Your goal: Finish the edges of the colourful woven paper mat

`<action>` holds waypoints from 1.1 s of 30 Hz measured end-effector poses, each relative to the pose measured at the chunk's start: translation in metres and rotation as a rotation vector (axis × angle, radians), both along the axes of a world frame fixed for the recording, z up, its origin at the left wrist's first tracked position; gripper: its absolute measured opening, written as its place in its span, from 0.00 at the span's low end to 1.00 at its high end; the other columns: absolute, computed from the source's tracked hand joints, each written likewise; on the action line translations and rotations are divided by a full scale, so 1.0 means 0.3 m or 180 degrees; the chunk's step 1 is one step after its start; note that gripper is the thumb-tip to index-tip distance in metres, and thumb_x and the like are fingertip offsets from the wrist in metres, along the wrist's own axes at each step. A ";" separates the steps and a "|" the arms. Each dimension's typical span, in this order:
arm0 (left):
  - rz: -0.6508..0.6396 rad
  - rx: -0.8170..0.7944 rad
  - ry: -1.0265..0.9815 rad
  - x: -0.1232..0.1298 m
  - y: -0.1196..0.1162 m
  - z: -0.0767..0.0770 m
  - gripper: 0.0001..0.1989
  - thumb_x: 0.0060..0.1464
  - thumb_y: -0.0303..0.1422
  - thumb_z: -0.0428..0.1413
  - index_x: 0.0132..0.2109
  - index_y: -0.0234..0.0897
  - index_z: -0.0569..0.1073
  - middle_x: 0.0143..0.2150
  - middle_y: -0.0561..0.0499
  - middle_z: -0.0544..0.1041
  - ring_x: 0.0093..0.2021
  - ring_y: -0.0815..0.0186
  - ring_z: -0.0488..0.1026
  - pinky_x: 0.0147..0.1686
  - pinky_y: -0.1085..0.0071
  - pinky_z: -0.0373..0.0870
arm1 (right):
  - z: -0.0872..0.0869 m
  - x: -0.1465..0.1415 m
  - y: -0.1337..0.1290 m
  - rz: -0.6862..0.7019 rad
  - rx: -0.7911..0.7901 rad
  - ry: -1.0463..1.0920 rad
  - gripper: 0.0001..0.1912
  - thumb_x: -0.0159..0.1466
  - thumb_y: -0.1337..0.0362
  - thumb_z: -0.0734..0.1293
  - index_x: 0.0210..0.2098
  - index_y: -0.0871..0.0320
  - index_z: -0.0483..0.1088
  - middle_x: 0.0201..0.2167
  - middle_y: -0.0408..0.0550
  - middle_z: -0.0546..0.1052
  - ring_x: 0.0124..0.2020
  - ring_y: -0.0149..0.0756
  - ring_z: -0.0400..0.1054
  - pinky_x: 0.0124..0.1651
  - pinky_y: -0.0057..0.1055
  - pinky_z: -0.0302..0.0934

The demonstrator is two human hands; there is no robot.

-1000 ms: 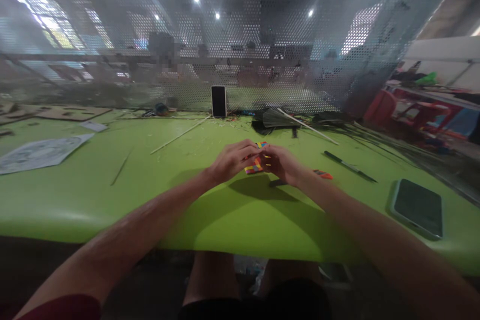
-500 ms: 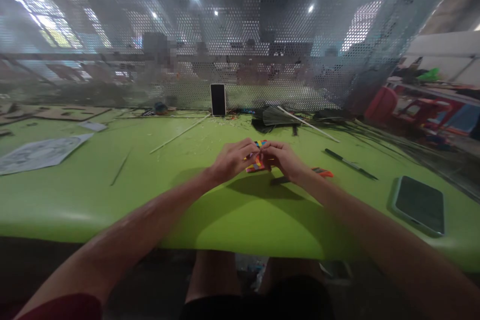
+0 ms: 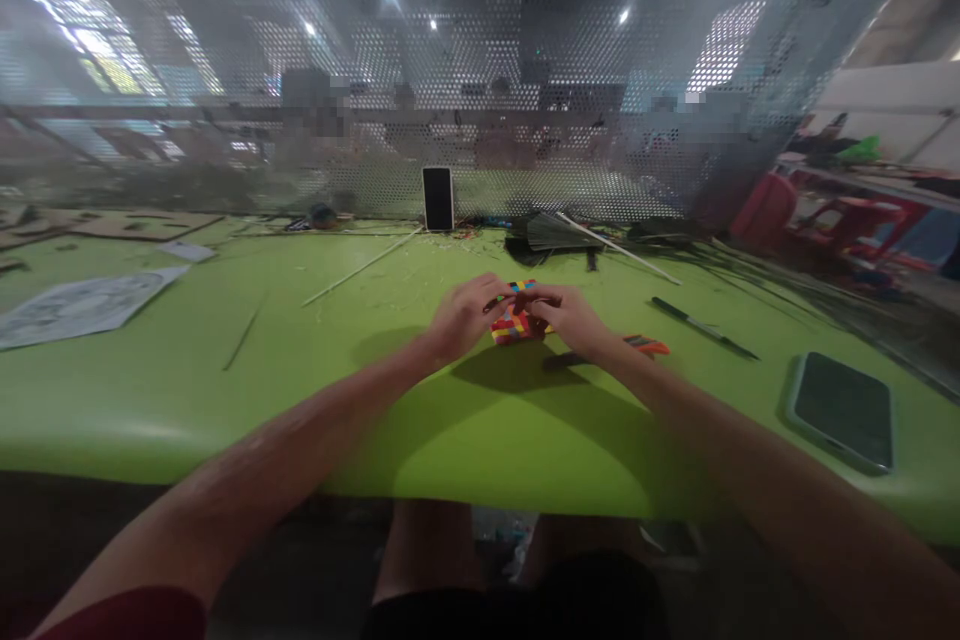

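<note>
- Grip of our left hand (image 3: 463,318) and right hand (image 3: 576,322): fingers curled round a multicoloured block (image 3: 510,328) — held from both sides.
- Block: between our hands, over the worktop (image 3: 487,440).
- Orange-ended tool (image 3: 648,346) — partly hidden by our right arm (image 3: 645,385).

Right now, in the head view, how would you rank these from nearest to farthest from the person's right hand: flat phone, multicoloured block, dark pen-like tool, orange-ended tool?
1. Multicoloured block: touched by the right hand, on its left.
2. Orange-ended tool: just to the right, partly hidden.
3. Dark pen-like tool: further right.
4. Flat phone: far right, closer to the wearer.
</note>
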State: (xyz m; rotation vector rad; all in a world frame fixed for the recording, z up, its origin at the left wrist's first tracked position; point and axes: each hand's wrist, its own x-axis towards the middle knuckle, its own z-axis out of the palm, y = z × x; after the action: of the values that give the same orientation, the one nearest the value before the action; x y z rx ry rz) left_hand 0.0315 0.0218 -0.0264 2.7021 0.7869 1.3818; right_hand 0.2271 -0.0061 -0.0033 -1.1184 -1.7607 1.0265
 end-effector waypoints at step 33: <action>0.0012 -0.0112 0.0267 0.000 0.001 -0.007 0.07 0.61 0.26 0.54 0.40 0.34 0.77 0.34 0.48 0.79 0.34 0.66 0.74 0.36 0.71 0.69 | -0.025 -0.009 0.002 -0.0465 0.1193 -0.0881 0.06 0.61 0.66 0.67 0.30 0.58 0.76 0.26 0.45 0.75 0.27 0.32 0.62 0.33 0.29 0.52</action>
State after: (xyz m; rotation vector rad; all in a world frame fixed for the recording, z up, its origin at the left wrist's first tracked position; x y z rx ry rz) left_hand 0.0315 0.0221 -0.0284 2.7489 0.8138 1.2505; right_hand 0.2246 -0.0055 -0.0107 -1.1644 -1.9521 0.4424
